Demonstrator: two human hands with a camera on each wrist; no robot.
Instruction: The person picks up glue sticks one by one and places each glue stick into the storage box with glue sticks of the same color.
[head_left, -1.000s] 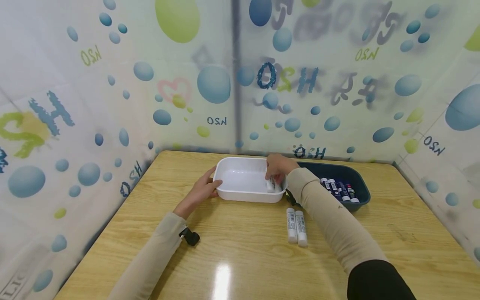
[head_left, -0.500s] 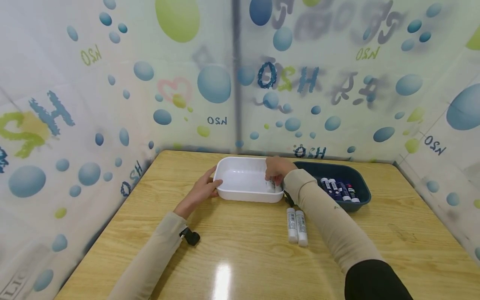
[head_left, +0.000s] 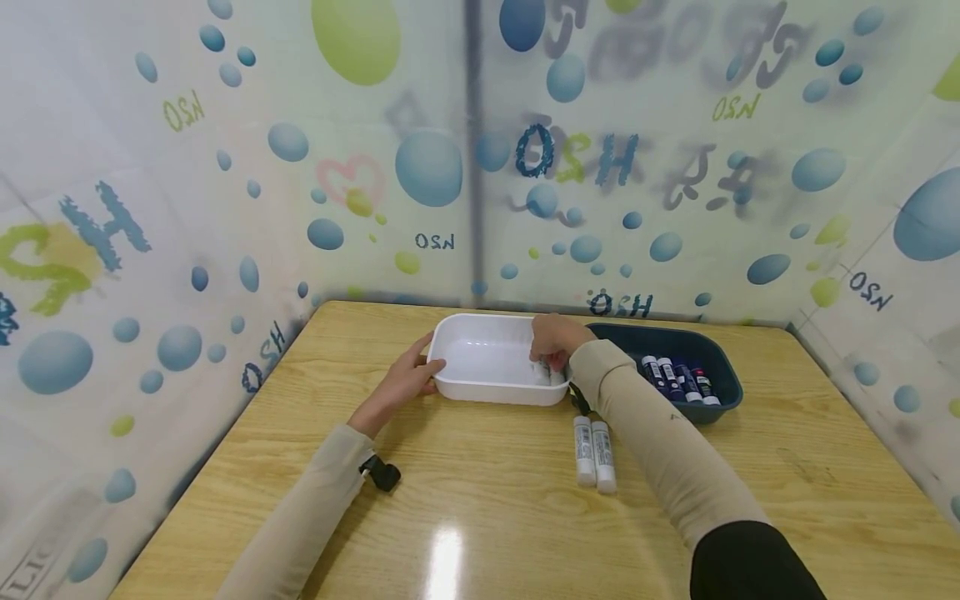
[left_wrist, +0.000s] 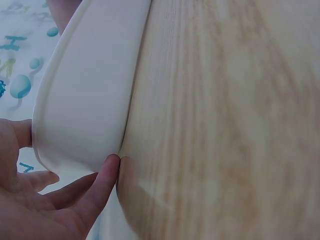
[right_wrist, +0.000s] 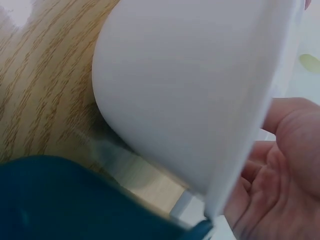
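My left hand holds the left end of a white plastic tray, thumb over its rim. In the left wrist view its fingers press the tray's outer wall low down, close over the wooden table. My right hand reaches over the right end into the tray, fingers curled down on white tubes that look like glue sticks. Its fingertips are hidden behind the tray wall in the right wrist view. Two more white glue sticks lie side by side on the table, beside the right forearm.
A dark teal basket stands right of the white tray, partly behind the right sleeve. Several dark glue sticks with white ends lie in it. A printed curtain encloses the table's back and sides.
The right hand has shifted slightly left and turned over the white tubes inside the tray. The left hand, the tray and the two tubes on the table stay in place.
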